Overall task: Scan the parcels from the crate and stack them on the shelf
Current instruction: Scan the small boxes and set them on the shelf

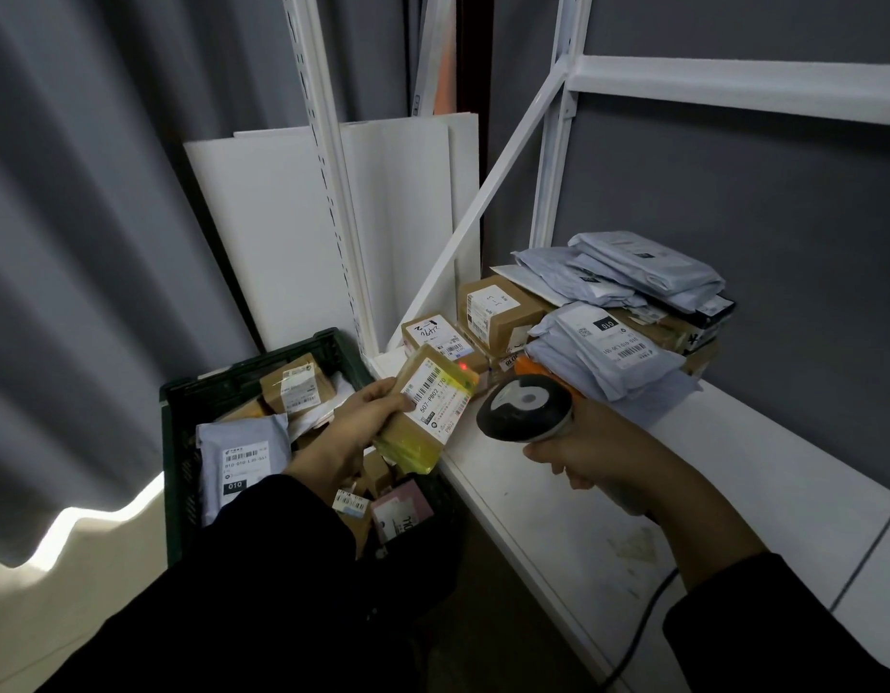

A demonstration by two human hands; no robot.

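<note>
Two hands are busy. The left hand (362, 417) grips a brown parcel (433, 407) bound in yellow tape, label up, over the near corner of the white shelf (708, 467). The right hand (598, 452) is wrapped round the handle of a scanner (525, 407), whose head sits just beside the parcel at its three o'clock. A red dot shows on the parcel's far end. The dark green crate (172, 442), at the parcel's seven o'clock, holds more packages. At the scanner's two o'clock, a pile of boxes and grey mailers (608, 317) lies on the shelf.
</note>
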